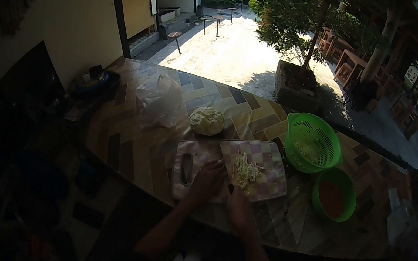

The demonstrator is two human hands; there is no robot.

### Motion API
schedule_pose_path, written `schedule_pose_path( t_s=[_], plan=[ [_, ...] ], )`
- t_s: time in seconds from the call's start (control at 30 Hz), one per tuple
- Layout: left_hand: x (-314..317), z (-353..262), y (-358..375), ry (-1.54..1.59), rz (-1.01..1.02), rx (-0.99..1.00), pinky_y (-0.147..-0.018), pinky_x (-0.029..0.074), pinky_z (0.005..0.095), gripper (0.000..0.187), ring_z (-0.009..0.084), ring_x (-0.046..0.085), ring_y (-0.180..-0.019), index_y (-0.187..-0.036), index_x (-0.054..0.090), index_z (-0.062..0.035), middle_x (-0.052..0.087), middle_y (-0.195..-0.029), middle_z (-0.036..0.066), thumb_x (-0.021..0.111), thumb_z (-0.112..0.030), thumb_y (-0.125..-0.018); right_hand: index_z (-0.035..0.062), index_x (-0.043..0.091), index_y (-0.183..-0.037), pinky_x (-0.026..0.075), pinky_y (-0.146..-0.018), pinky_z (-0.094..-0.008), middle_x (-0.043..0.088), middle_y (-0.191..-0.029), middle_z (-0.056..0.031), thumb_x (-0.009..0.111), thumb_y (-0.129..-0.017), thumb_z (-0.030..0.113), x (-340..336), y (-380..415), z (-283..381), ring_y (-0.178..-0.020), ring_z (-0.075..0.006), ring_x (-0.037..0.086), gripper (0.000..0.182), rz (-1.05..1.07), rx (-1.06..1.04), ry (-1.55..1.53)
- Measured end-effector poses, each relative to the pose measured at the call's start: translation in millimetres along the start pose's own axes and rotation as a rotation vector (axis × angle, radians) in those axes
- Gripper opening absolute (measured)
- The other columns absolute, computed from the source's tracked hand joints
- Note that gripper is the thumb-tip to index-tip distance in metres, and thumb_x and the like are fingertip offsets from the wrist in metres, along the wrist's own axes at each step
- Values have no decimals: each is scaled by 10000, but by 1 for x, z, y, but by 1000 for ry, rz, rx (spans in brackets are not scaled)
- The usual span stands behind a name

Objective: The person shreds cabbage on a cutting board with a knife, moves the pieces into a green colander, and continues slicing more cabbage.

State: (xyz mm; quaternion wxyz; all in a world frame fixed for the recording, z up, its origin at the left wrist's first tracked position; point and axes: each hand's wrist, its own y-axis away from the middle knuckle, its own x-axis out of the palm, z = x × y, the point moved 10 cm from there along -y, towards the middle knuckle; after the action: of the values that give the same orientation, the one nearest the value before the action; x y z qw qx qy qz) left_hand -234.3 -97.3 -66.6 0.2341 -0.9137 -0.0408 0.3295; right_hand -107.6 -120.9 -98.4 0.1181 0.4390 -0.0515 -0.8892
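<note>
A pink and white cutting board [272, 179] lies on the wooden table, with shredded cabbage [247, 170] heaped on its right half. My left hand [208, 178] rests over the middle of the board, its fingers bent together near the blade; what they press on is too dark to make out. In my right hand [239, 206] is the dark handle of a knife [231, 188], just below the shreds. Behind the board sits a cabbage [206, 121], touched by neither hand.
A green colander [314, 144] with pale shreds stands right of the board. Just in front of it is a green bowl [335, 194] with orange contents. A clear plastic bag [159, 101] lies at the back left. Dark items [94, 82] sit by the wall.
</note>
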Motion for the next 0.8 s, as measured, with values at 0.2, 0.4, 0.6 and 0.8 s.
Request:
schedule_pose_path(
  t_s=[0.2,0.4,0.6,0.8],
  plan=[
    [0,10,1,6,-74,-11,-1016,437,416,314,357,542,-1190,-1124,651,31,626,-1198,208,628,-106,-841,-41,495,-1126,487,-803,-530,622,-1003,-309,470,-954,235,-13,11,-15,-996,-453,599,326,72,-20,4],
    [-1,13,4,68,-70,-41,-1035,408,431,291,358,518,-1210,-1113,638,56,612,-1206,212,571,-37,-846,-45,487,-1138,486,-756,-544,636,-913,-298,483,-956,239,-23,7,-14,-915,-474,611,337,-63,-14,-22],
    [-2,12,4,30,-67,-43,-1038,407,431,312,374,522,-1204,-1120,638,54,612,-1205,220,573,-35,-828,-27,466,-1210,473,-716,-545,629,-883,-296,480,-964,220,-5,26,-11,-871,-475,610,349,-30,-78,-181],
    [-1,10,3,32,-56,-25,-1042,403,436,337,378,509,-1218,-1141,631,51,610,-1207,222,569,-31,-820,-1,381,-1327,465,-753,-562,625,-920,-319,455,-969,225,-2,33,-7,-916,-487,600,430,19,-22,-132]
  ],
)
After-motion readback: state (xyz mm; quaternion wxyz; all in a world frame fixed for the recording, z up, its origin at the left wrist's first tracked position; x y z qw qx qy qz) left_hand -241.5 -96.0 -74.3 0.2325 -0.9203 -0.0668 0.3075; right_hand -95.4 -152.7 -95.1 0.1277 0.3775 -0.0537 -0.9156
